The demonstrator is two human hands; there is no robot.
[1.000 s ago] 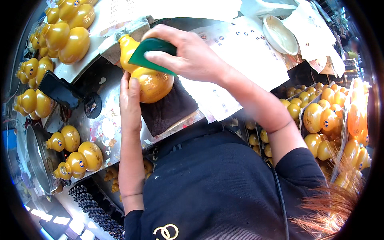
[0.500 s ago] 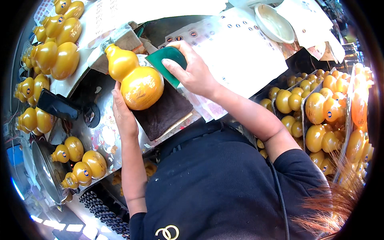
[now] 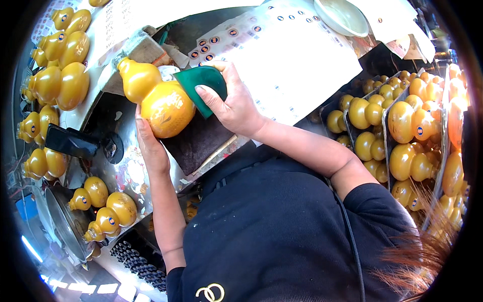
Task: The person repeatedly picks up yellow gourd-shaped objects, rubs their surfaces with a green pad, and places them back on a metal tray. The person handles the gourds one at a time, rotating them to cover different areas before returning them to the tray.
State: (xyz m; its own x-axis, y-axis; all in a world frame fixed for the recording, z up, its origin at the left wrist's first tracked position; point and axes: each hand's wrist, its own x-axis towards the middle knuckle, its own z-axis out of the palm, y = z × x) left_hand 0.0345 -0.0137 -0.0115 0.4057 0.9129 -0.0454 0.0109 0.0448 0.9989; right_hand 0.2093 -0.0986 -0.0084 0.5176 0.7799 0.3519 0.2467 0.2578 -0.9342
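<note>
A glossy yellow gourd-shaped bottle (image 3: 166,108) with pale characters on its round lower bulb lies tilted, neck toward the upper left. My left hand (image 3: 151,146) is closed on it, cupping its near left side; some fingers are hidden beneath it. In my right hand (image 3: 232,103) a flat green scraper (image 3: 200,86) is pinched, thumb on the near face. Its left edge overlaps the bottle's right side; whether it presses there I cannot tell. A dark brown cloth (image 3: 193,143) lies under the bottle, and a worn pale block (image 3: 143,50) stands by its neck.
Sticker sheets (image 3: 297,65) spread beyond my right hand, with a white bowl (image 3: 342,17) behind. Similar gourd bottles (image 3: 73,85) stand at left, near a black phone on a stand (image 3: 73,141). Divided crates of gourd bottles (image 3: 402,123) fill the right side. A metal pan (image 3: 63,221) is at lower left.
The whole view has shifted slightly. The green scraper has come a little nearer to me along the bottle's right side. Both hands keep their holds.
</note>
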